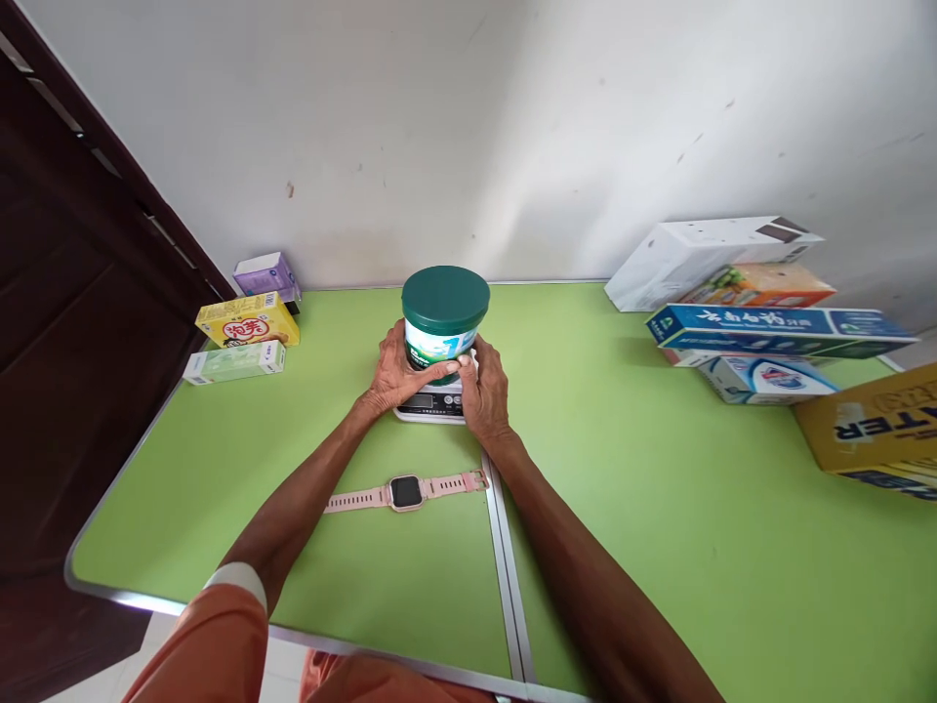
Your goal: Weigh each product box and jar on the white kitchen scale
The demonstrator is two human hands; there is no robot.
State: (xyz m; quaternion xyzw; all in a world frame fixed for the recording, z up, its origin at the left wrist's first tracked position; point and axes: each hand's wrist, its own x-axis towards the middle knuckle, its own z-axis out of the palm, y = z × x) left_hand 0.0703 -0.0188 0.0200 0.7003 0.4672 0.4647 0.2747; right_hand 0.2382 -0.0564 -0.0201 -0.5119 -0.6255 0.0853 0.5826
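Note:
A round tub (443, 317) with a dark green lid stands on a small white kitchen scale (430, 403) at the middle of the green table (622, 469). My left hand (395, 376) wraps the tub's lower left side, fingers curled around its base. On the lower right side my right hand (485, 389) presses against the tub, fingers closed on it. The scale's dark display shows just below my fingers. A pink smartwatch (406, 491) lies flat with its strap stretched out on the table, between my forearms and nearer to me than the scale.
At the far left lie a yellow box (247, 320), a pale green box (234, 362) and a purple box (264, 274). Stacked boxes (753, 312) and a yellow carton (875, 430) fill the right side. A metal seam (505, 576) runs down the table. A dark door (80, 293) stands left.

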